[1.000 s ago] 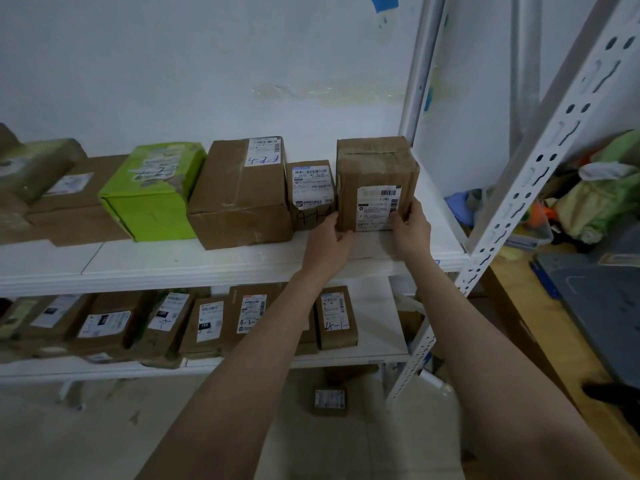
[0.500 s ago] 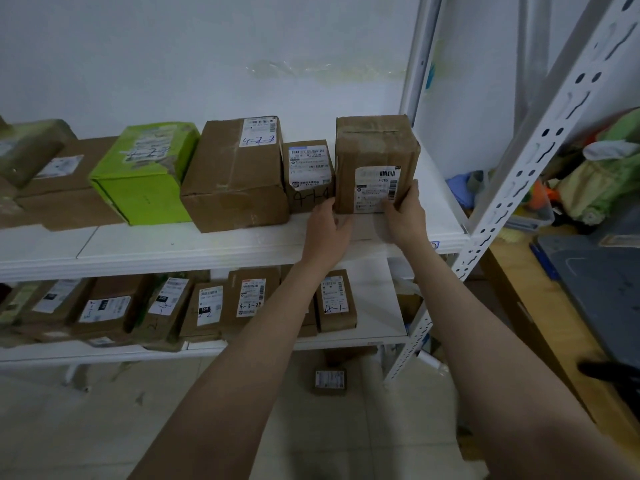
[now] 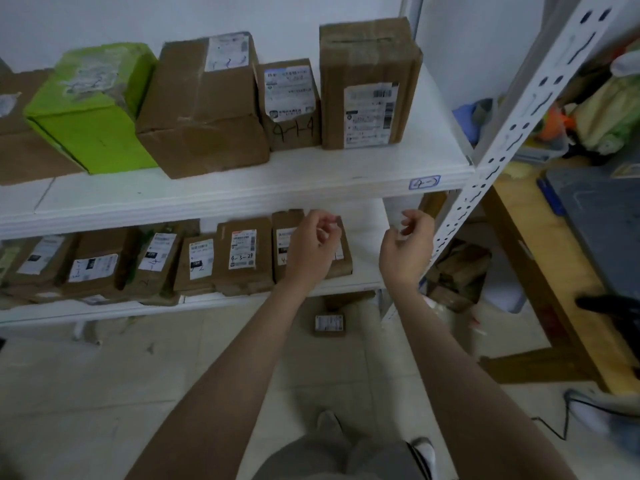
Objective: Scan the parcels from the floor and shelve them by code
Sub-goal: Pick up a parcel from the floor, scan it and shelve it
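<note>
While both hands hung free of any load, the sensible step, as I judged it, was to go for the next parcel on the floor. That meant bending at the knees, taking it by its short sides with the label up so a scanner could read it, then matching its written code against the shelf tag before placing it.

Nearest the camera, well below the white upper shelf board point(image 3: 311, 181), the person's grey trousers point(image 3: 311, 459) and a pale shoe point(image 3: 424, 448) showed over the tiled floor. Farther on, under that board and lower than everything shelved, a small brown cardboard parcel with a white label point(image 3: 329, 323) lay flat on the tiles, touched by nothing.

Just beneath the board's front edge the left hand point(image 3: 313, 244) and the right hand point(image 3: 408, 244) hovered in the air, apart from each other. The left hand's fingers point(image 3: 323, 225) were loosely curled toward the palm, and the right hand's fingers point(image 3: 407, 223) likewise. Neither seemed to pinch or hold anything, though a white label behind the left fingertips made that hard to confirm.

Behind them, one level below the board, a row of brown labelled parcels point(image 3: 242, 254) leaned together. On the board itself, at its right end, the tall brown cardboard parcel with a white barcode label point(image 3: 367, 88) stood upright, clear of both hands and just beside a smaller brown box marked 4-1-4 point(image 3: 291, 105). A blue-edged tag point(image 3: 424, 182) sat on the board's front edge beneath it.
</note>
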The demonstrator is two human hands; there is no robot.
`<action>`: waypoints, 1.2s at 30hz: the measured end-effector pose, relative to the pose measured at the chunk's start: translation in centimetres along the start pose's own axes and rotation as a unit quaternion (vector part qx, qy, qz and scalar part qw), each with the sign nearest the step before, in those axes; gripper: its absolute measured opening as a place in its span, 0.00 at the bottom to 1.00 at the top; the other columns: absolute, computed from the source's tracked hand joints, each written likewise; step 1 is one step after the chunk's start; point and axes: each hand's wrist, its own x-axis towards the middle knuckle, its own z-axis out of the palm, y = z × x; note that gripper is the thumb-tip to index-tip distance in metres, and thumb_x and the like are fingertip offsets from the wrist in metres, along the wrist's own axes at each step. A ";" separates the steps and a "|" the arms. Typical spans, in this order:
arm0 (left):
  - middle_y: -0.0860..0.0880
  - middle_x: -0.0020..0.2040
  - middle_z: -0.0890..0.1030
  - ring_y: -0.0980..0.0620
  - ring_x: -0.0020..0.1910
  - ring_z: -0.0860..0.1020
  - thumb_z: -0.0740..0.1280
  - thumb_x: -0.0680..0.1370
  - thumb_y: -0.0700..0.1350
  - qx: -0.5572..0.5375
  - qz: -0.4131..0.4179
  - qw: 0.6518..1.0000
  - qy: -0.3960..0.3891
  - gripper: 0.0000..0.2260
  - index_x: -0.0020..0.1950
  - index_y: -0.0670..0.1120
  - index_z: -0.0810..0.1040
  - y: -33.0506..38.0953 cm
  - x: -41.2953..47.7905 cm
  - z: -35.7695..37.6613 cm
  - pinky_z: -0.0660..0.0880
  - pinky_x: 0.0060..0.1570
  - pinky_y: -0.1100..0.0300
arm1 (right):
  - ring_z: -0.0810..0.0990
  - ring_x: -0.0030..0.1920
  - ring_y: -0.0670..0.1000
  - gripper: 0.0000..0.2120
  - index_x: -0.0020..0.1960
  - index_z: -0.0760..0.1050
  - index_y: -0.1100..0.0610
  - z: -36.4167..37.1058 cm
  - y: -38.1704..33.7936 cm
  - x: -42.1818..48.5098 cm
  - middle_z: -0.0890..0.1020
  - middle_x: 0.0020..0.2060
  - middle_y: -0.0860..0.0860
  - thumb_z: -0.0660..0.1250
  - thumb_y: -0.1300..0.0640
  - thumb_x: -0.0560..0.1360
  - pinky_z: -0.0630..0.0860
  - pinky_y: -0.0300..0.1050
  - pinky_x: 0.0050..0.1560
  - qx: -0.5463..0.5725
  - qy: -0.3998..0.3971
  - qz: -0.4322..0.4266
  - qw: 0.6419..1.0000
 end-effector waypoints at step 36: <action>0.42 0.70 0.66 0.42 0.68 0.68 0.75 0.73 0.46 0.489 -0.135 0.774 -0.379 0.37 0.76 0.42 0.58 -52.4 -7.0 31.5 0.72 0.59 0.50 | 0.75 0.65 0.55 0.24 0.70 0.67 0.56 15.4 55.3 -20.9 0.75 0.66 0.54 0.67 0.56 0.76 0.72 0.46 0.62 -0.244 -0.503 0.234 0.795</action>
